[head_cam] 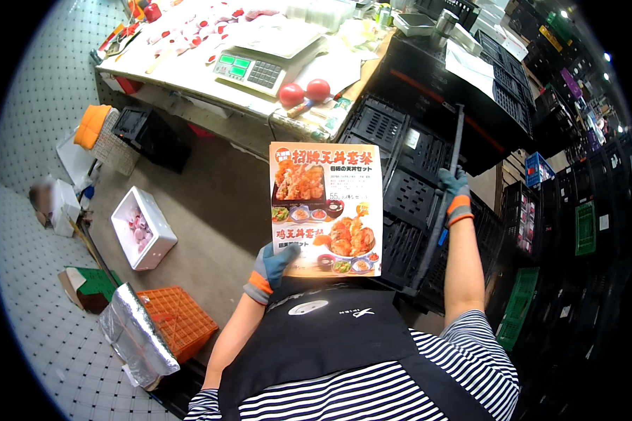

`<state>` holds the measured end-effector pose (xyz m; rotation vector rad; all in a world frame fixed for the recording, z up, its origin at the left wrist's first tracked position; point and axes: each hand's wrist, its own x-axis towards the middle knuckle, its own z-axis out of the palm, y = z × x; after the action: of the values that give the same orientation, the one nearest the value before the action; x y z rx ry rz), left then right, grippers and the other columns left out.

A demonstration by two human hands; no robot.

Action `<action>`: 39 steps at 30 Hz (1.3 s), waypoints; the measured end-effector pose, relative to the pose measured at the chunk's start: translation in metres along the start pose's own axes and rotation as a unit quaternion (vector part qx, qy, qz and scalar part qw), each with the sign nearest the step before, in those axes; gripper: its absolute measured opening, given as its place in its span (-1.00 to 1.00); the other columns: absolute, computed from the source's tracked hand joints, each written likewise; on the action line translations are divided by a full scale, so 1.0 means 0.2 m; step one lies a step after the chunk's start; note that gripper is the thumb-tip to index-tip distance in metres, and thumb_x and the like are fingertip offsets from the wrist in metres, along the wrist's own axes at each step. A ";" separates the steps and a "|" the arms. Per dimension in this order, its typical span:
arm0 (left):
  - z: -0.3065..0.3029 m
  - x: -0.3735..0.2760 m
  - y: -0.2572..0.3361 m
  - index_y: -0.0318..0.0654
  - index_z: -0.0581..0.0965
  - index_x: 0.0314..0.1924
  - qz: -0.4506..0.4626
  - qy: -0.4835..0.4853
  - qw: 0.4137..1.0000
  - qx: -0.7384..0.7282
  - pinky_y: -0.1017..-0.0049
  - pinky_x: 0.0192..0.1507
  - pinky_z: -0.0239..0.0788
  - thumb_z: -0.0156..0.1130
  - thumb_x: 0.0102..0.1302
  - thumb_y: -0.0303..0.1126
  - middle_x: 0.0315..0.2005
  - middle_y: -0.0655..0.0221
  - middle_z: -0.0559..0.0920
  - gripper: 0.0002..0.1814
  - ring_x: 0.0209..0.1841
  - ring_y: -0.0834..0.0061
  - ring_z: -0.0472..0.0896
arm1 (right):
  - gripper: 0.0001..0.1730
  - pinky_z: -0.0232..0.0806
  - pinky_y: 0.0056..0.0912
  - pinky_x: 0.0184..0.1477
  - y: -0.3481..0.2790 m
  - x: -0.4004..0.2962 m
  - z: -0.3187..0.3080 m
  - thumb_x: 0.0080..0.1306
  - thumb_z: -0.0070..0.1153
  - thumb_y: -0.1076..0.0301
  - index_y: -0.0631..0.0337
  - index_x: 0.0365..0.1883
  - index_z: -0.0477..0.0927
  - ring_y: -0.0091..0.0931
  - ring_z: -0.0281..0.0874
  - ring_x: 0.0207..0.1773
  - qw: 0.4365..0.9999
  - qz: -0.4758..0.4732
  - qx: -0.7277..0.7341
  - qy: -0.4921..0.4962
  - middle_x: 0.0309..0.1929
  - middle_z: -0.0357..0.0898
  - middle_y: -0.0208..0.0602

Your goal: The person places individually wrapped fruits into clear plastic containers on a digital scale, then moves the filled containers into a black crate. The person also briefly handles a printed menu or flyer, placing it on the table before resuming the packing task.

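My left hand [275, 266], in a grey glove with an orange cuff band, holds a printed menu sheet [326, 184] by its lower left edge. The sheet faces up in front of my dark apron [326, 326] and bears food photos and writing. Off to the right, my gloved right hand [454, 188] is closed around the long raised edge [433, 247] of a black plastic crate. Beneath that edge lie slatted black crate panels [408, 194].
On the worktable [163, 79] ahead stand a digital scale [263, 66] and two tomatoes [304, 93]. A white foam box [155, 247], an orange crate [181, 321] and a foil-covered bundle [139, 337] are at the left. Stacked black crates [563, 294] line the right.
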<state>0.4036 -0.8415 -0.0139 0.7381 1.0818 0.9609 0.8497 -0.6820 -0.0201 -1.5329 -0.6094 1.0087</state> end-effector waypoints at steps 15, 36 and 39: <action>0.03 0.02 -0.01 -0.39 0.53 -0.08 0.007 0.006 0.999 -0.036 0.51 -0.18 0.44 0.27 0.23 -0.28 -0.23 0.33 0.63 -0.65 -0.23 0.54 0.58 | -0.59 0.28 -0.21 0.17 -0.24 -0.03 -0.29 0.09 0.03 0.47 0.02 -0.04 0.54 -0.17 0.37 0.18 0.651 -0.367 -0.659 -0.078 0.07 0.48 -0.18; -0.09 -0.03 -0.06 -0.42 0.52 -0.06 0.026 0.090 0.994 -0.063 0.50 -0.18 0.44 0.25 0.24 -0.31 -0.21 0.30 0.63 -0.64 -0.24 0.55 0.58 | -0.23 0.32 -0.16 -0.27 0.92 0.25 0.50 -0.08 0.38 -0.05 0.38 -0.07 0.47 -0.32 0.45 -0.34 0.943 -0.005 -0.331 -0.040 -0.29 0.56 -0.13; -0.12 -0.06 -0.04 -0.43 0.51 -0.06 0.015 0.109 0.991 -0.075 0.50 -0.17 0.44 0.25 0.24 -0.32 -0.21 0.29 0.63 -0.64 -0.23 0.53 0.58 | -0.27 0.38 -0.20 -0.35 0.70 0.11 0.61 -0.12 0.43 0.03 0.35 -0.11 0.44 -0.35 0.48 -0.39 0.971 0.090 -0.221 -0.007 -0.38 0.52 -0.18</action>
<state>0.3813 -0.8554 -0.0230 0.5357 1.1754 1.1546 0.7352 -0.6313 -0.1585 -2.0022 -0.7496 1.0679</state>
